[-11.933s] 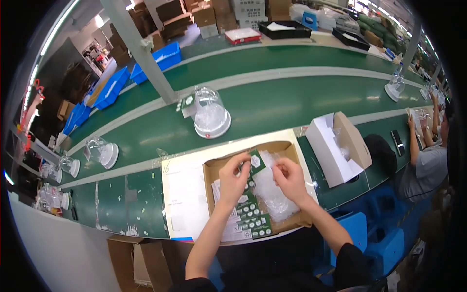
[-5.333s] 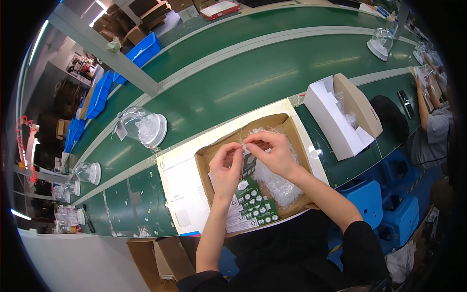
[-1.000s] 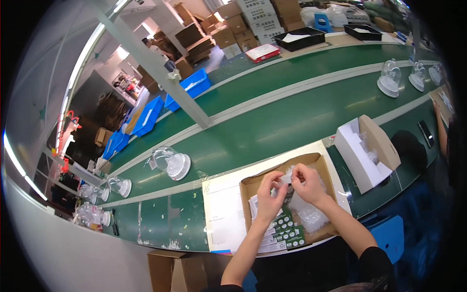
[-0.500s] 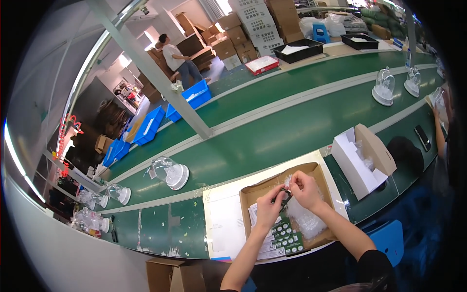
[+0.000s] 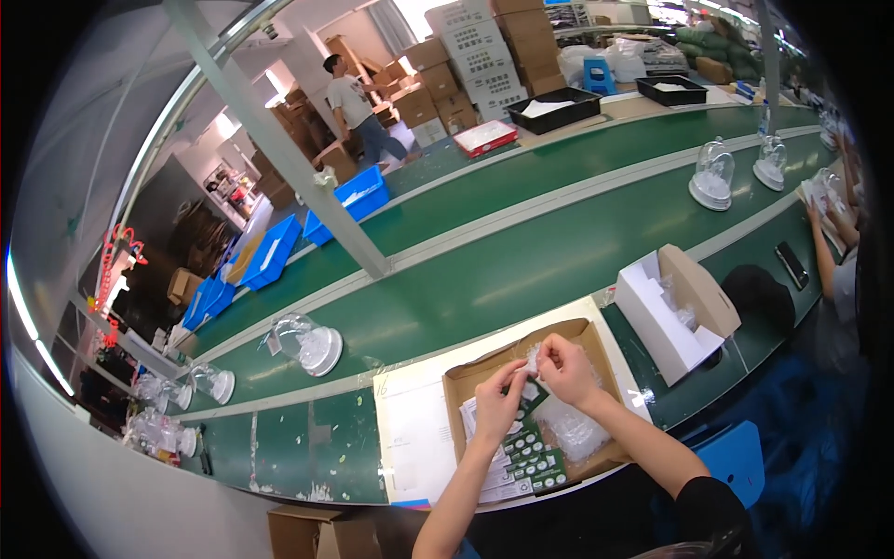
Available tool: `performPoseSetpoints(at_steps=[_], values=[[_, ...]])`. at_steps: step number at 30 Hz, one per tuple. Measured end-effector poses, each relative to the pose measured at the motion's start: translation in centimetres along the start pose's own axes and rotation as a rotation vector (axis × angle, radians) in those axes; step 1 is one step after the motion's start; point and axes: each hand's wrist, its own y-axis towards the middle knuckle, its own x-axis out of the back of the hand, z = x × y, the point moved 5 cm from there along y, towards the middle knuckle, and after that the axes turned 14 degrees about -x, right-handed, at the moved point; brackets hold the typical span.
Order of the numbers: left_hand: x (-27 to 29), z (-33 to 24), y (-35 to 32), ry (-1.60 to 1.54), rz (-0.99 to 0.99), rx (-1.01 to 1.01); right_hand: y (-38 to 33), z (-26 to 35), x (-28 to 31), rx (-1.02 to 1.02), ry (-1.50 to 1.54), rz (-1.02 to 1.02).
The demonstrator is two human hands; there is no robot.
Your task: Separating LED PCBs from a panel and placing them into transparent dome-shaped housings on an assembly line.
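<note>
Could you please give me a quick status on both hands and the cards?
Left hand, right hand: close together over cardboard tray. Green-and-white cards in tray, left of clear plastic bundle. Hands obscure anything pinched.

The head camera is sitting above the person's own forearms (image 5: 643, 447) and is looking down and forward. The left hand (image 5: 499, 399) and the right hand (image 5: 570, 374) are appearing quite near, below the middle. Beyond the cardboard tray (image 5: 463, 387), the wide view is reaching across the green conveyor (image 5: 503, 279) to stacked boxes (image 5: 529, 51) far behind.
</note>
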Motion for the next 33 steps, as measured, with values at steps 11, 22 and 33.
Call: performPoseSetpoints(at_steps=[11, 22, 33], values=[[-0.1, 0.5, -0.4, -0.047, -0.024, 0.008, 0.2, -0.4, 0.1, 0.008, -0.116, -0.01], [0.2, 0.4, 0.0, -0.05, -0.02, 0.018, 0.9, -1.4, -0.2, -0.002, -0.078, 0.039], [0.9, 0.1, -0.1, -0.13, -0.154, -0.009, 0.4, -1.2, -0.4, -0.036, -0.063, 0.054]])
